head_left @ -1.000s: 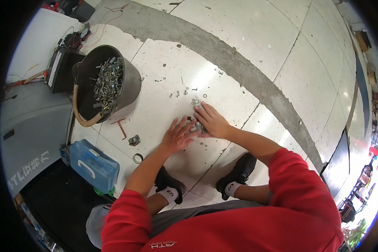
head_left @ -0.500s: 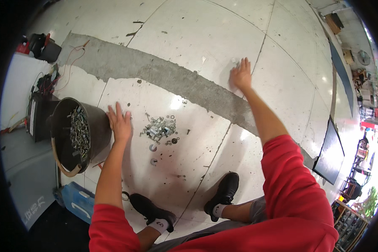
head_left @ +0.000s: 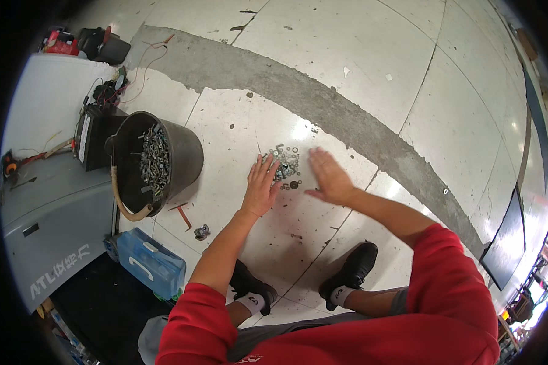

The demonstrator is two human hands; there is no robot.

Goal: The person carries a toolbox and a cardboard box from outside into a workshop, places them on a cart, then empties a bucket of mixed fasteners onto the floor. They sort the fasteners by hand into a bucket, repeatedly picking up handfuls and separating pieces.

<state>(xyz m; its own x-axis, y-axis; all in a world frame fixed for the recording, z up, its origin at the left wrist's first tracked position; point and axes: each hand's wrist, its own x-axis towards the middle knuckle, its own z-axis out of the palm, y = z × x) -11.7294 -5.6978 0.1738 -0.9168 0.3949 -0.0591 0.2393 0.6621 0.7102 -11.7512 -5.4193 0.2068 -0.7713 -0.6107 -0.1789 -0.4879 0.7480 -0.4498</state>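
Observation:
A small heap of nuts, washers and bolts (head_left: 291, 159) lies on the pale floor in front of me. My left hand (head_left: 261, 187) rests at its left edge with fingers stretched out, covering some of the pieces. To the right of the heap is my right hand (head_left: 331, 176), slightly blurred, fingers straight and thumb apart, holding nothing. A dark washer-like ring (head_left: 294, 185) sits at the near side of the heap. Left of both hands stands a black bucket (head_left: 186, 155), tilted in view, with many bolts and screws (head_left: 155, 159) inside.
A blue plastic case (head_left: 149, 261) and a grey cabinet (head_left: 55, 219) stand at the left. Near the bucket lie a T-shaped reddish tool (head_left: 182, 215) and a small metal part (head_left: 201, 232). A rough grey strip (head_left: 243, 67) crosses the floor; a dark panel (head_left: 506, 237) is far right.
My right hand has come in from the far floor to the heap's right side. My left hand has left the bucket's side and reached the heap's left edge. The view has shifted.

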